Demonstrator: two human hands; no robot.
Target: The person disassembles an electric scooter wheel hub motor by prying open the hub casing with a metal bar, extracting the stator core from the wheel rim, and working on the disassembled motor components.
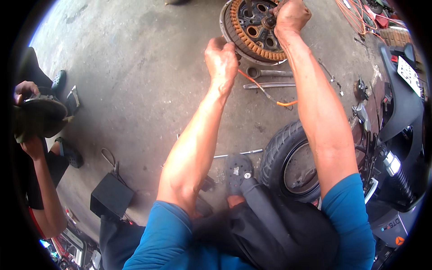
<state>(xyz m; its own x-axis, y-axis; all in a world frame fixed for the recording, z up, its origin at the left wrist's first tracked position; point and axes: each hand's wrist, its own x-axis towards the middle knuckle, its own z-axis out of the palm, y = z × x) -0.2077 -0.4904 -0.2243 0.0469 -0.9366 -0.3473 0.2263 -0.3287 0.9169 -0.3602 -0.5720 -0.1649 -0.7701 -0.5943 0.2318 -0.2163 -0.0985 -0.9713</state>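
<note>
While the motor (pixel 259 38) lay with its face uncovered and its orange coils (pixel 239 34) bare, near one o'clock, the work looked partway along: opening was done, closing was not, and how much else was left could not be judged. The right hand (pixel 290 19) was closed tight on the shaft (pixel 270 21) at the motor's centre. The left hand (pixel 221 57), fingers curled, met its edge toward eight o'clock; whether it pinched firmly could not be told. A tyre (pixel 275 155) lay near four o'clock.
</note>
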